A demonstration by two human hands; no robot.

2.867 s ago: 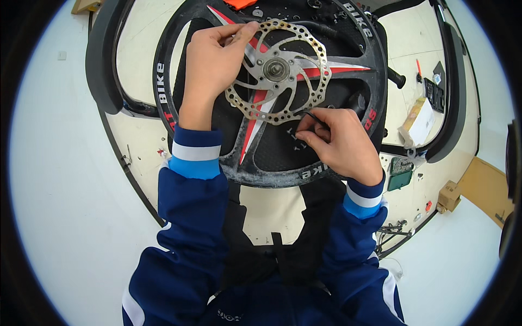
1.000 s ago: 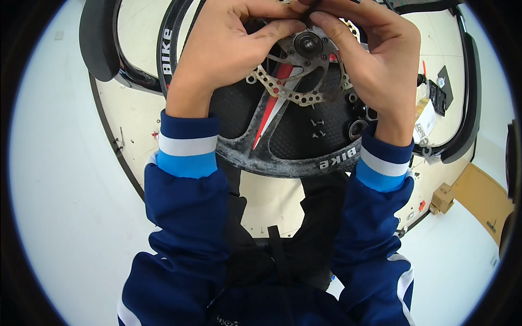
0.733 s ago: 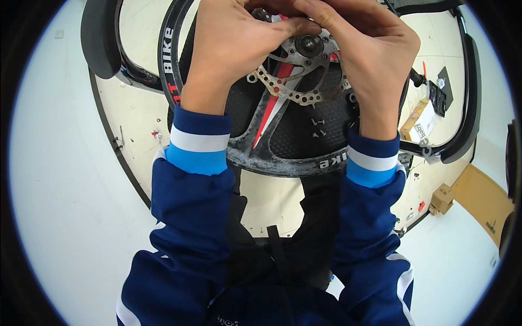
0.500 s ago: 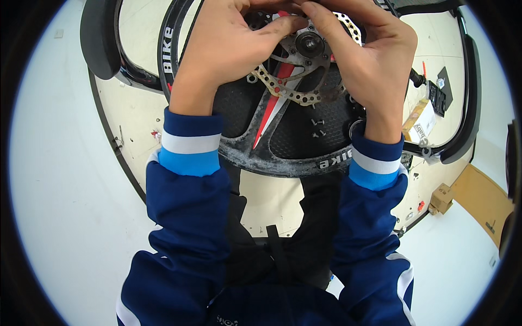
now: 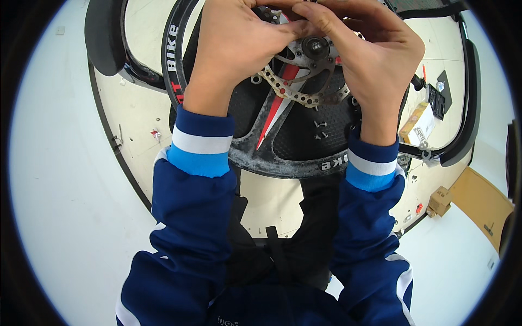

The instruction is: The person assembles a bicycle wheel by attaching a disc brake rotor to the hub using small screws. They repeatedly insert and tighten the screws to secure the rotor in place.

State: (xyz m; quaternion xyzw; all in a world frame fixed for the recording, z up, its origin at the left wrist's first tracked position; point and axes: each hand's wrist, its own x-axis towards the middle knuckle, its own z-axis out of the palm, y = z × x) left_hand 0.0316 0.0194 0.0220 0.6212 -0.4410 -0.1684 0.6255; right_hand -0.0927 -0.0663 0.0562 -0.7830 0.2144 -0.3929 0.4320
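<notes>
A black bicycle wheel with broad spokes [image 5: 255, 163] lies flat above my lap, a red and white stripe on one spoke. At its centre a perforated metal brake disc [image 5: 304, 99] surrounds the hub axle [image 5: 315, 48]. My left hand [image 5: 231, 46] and my right hand [image 5: 378, 65] meet over the disc's far side, thumbs and fingers pinched close together. Whatever lies between the fingertips is hidden. Several small bolts [image 5: 321, 130] rest on the wheel's dark textured panel. A small nut [image 5: 256, 79] sits by the disc's left edge.
Black padded curved bars flank the wheel at left [image 5: 106, 38] and right [image 5: 471, 108]. On the floor at right are a black tool case [image 5: 435, 101], a yellow and white box [image 5: 418, 122] and a cardboard box [image 5: 439, 201]. Small parts [image 5: 155, 133] are scattered at left.
My left hand and forearm have shifted a little right. The wheel appears slightly further right, with red lettering now showing on its left rim. My hands remain pinched together.
</notes>
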